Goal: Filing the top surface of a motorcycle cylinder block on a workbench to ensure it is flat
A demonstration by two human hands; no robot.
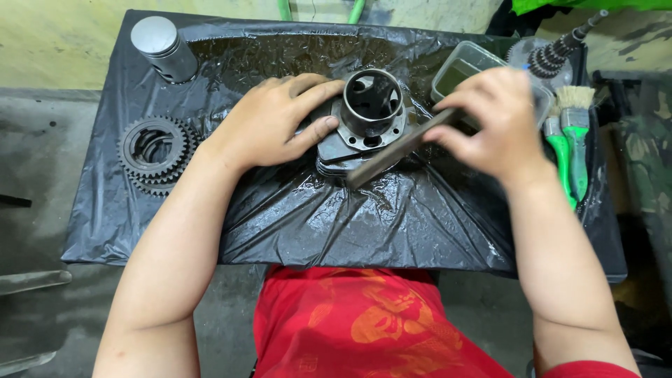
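Note:
A dark metal engine cylinder (369, 115) with a round bore lies on a wet black plastic sheet (350, 217). My left hand (276, 119) grips its left side, thumb on the flange. My right hand (490, 119) holds a flat grey metal file (392, 150) that slants down-left, its lower end lying across the cylinder's flange.
A silver piston (164, 45) stands at the back left. A stack of toothed gears (154, 150) lies at the left. A clear plastic tub (465, 70) of dark liquid, a gear shaft (556, 52) and two green-handled brushes (570, 143) are at the right.

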